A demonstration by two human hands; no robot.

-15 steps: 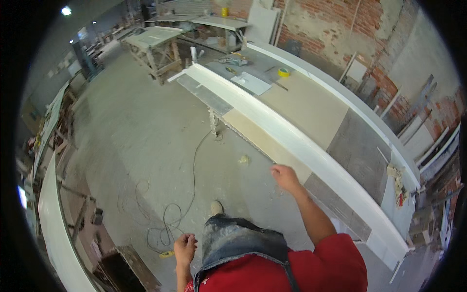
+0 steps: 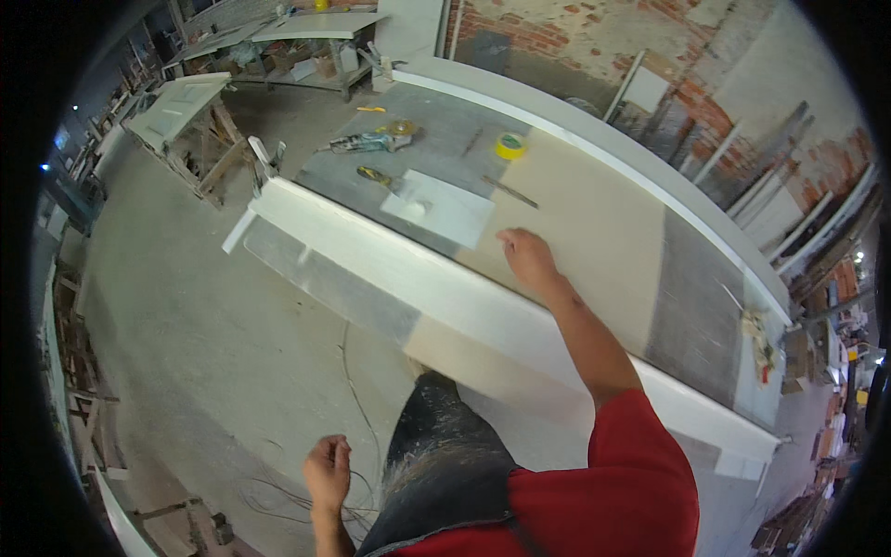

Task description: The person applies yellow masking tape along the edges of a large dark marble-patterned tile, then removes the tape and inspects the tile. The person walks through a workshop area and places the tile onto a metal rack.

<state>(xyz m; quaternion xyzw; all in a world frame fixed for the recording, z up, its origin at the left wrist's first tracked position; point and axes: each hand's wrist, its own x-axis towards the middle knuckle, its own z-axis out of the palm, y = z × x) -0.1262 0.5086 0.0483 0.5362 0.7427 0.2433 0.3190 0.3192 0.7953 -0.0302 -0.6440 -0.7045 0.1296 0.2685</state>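
Your right hand (image 2: 527, 260) lies flat, fingers spread and gripping nothing, on the long white panel (image 2: 445, 288) where it meets the beige worktop (image 2: 594, 223). Just beyond it lie a white rectangular sheet (image 2: 444, 206), a yellow tape roll (image 2: 510, 146) and a power tool (image 2: 367, 141). Your left hand (image 2: 327, 472) hangs by your hip, fingers loosely curled, empty. Compared with half a second ago, you stand closer to the bench, and your right hand has reached the panel.

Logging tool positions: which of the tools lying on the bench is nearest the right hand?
The thin straight stick lies nearest the right hand, just beyond it. The yellow tape roll, yellow-handled tool and grinder lie farther off.
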